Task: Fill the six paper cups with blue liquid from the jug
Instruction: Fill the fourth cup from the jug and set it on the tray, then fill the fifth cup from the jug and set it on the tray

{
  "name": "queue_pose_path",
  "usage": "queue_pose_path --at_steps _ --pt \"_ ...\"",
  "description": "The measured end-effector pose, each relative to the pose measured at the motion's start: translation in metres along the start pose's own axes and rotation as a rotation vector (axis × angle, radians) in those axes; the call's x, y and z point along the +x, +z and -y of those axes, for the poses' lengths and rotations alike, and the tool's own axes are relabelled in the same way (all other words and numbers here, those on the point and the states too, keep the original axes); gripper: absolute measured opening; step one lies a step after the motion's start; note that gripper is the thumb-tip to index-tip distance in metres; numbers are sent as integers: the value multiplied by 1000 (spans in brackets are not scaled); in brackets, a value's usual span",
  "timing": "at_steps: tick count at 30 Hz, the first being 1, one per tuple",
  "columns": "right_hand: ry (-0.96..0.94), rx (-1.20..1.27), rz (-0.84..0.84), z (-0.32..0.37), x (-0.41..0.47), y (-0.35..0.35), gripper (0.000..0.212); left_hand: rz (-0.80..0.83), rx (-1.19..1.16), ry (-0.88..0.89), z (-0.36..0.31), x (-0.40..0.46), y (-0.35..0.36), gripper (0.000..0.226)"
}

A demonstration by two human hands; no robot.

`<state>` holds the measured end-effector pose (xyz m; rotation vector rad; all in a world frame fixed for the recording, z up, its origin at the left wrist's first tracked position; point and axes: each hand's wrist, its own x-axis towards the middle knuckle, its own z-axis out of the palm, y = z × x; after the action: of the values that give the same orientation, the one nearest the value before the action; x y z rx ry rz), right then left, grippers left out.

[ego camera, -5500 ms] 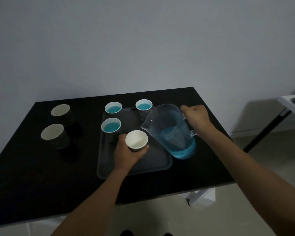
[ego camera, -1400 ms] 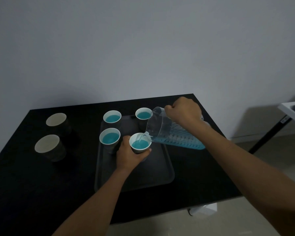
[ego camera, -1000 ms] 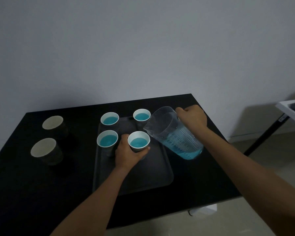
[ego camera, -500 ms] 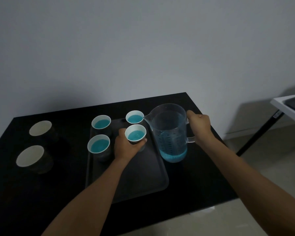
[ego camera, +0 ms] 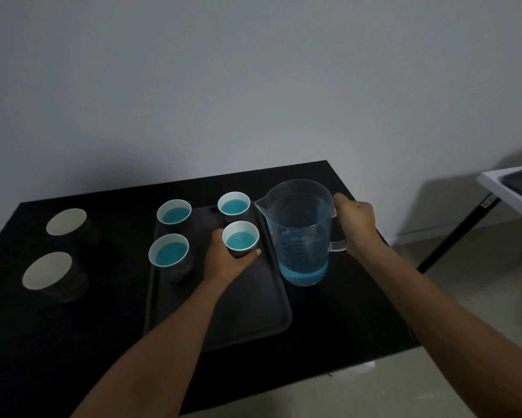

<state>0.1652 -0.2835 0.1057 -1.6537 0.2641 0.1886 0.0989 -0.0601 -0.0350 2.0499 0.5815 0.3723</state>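
Observation:
On the dark tray point(ego camera: 253, 315) stand several paper cups holding blue liquid: one at back left point(ego camera: 174, 213), one at back right point(ego camera: 234, 205), one at front left point(ego camera: 168, 253). My left hand point(ego camera: 223, 260) is wrapped around a further filled cup point(ego camera: 241, 239) on the tray. A clear jug point(ego camera: 300, 233) stands upright on the table just right of the tray, with a little blue liquid at its bottom. My right hand point(ego camera: 354, 224) grips its handle. Two empty cups point(ego camera: 66, 222) point(ego camera: 50, 271) stand on the table to the left.
The black table point(ego camera: 344, 312) ends near the jug on the right and close to my body in front. A white table point(ego camera: 513, 188) with black legs stands to the far right. A grey wall rises behind.
The jug has gone from tilted and pouring into the held cup to upright on the table. The held cup has moved a little back on the tray.

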Motion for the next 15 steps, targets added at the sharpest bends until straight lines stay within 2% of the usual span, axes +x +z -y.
queue_pose_path --at_steps 4,8,15 --pt "3 -11 29 1 -6 0 25 -2 1 1 10 -13 -6 94" --pt "-44 -30 103 -1 -14 6 32 -21 112 -40 21 -34 -16 95" --pt "-49 -74 313 -8 -35 41 30 -183 225 -78 41 -80 -56 43"
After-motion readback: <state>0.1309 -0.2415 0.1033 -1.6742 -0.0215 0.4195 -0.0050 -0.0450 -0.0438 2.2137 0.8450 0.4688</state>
